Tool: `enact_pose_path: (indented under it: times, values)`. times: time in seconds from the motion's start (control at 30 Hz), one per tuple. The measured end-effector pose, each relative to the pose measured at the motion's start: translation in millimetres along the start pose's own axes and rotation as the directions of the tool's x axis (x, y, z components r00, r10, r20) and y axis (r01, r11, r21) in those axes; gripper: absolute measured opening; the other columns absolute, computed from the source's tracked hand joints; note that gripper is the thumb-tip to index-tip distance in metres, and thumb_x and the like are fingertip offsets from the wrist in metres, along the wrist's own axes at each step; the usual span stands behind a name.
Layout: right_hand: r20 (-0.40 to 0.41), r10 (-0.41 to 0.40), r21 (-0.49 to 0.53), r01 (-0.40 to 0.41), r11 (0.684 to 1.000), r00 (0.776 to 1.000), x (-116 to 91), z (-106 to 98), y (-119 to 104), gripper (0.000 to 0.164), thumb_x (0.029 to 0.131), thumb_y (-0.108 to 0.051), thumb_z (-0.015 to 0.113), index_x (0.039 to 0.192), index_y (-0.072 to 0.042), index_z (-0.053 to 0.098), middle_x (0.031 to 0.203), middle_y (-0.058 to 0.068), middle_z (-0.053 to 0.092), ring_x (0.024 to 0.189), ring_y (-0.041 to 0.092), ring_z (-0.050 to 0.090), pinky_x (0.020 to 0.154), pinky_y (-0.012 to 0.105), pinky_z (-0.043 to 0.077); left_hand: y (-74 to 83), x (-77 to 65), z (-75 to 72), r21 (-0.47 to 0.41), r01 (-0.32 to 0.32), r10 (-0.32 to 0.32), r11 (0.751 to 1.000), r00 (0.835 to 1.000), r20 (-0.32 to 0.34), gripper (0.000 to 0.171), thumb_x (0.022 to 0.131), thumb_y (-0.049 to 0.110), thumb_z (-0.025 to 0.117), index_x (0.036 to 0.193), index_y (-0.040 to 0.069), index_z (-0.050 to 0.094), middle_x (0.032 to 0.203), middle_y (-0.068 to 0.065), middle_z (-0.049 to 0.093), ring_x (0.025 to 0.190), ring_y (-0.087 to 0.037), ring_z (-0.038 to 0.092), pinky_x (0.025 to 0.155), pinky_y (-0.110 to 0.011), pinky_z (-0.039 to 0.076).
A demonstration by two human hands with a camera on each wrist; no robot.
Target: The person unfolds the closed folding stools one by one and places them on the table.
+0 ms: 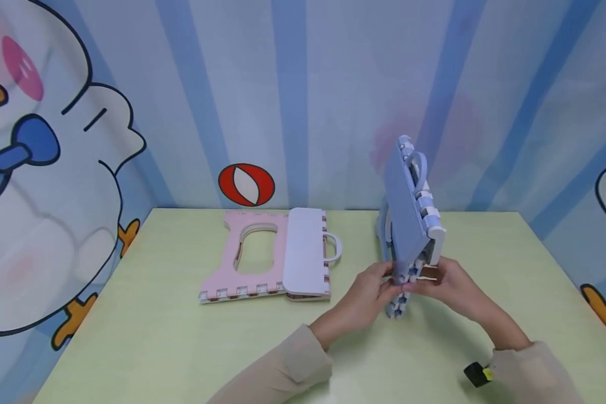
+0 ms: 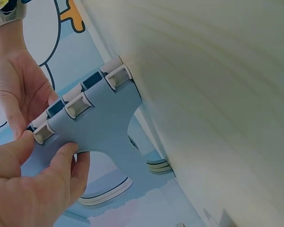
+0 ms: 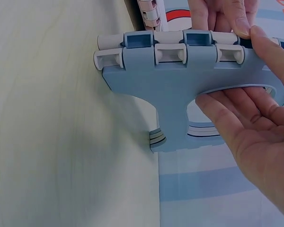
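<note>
The head view's left edge cropped the large cartoon bird (image 1: 50,241); its bottom edge cut off the worktop (image 1: 131,348) and both sleeves (image 1: 288,365). There, the blue folding stool (image 1: 405,207) hid some fingers of both hands (image 1: 361,294). Markings on the pink folding stool (image 1: 280,247) were too small to read.

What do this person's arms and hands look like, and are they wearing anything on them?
Both the left hand and right hand are bare, without gloves. The plain beige left sleeve and matching right sleeve stop short of the hands. A small black, boxy item with a yellow patch sits by the right cuff.
</note>
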State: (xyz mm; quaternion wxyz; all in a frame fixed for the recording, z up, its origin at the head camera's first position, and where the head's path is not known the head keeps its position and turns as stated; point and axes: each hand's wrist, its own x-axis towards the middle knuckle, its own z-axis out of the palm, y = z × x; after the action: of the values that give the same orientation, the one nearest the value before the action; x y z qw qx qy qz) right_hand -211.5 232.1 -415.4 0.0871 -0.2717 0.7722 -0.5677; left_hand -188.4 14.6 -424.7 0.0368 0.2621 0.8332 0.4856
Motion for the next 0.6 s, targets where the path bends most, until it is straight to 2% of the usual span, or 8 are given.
enact_pose_path:
  times: [0.3, 0.6]
  values:
    - [-0.012, 0.017, -0.011, -0.017, 1.0, 1.0, -0.3, -0.5, -2.4, 0.072, 0.091, -0.001, 0.071, 0.151, 0.007, 0.031, 0.15, 0.033, 0.036, 0.115, 0.004, 0.059, 0.087, 0.033, 0.057, -2.2, 2.0, -1.0, 0.044, -0.035, 0.035, 0.998, 0.999, 0.003, 0.045, 0.104, 0.019, 0.055, 0.142, -0.003, 0.046, 0.136, -0.014, 0.054, 0.128, -0.015, 0.05, 0.1, -0.017, 0.043]
    - [-0.003, 0.041, 0.022, -0.041, 0.999, 0.999, -0.2, -0.8, 0.3, 0.072, 0.091, 0.0, 0.07, 0.151, 0.008, 0.03, 0.149, 0.035, 0.035, 0.113, 0.004, 0.061, 0.086, 0.034, 0.057, -2.8, 1.1, -2.6, 0.06, -0.055, 0.054, 0.997, 0.998, 0.011, 0.043, 0.104, 0.019, 0.057, 0.14, -0.002, 0.048, 0.134, -0.013, 0.056, 0.125, -0.013, 0.052, 0.097, -0.016, 0.045]
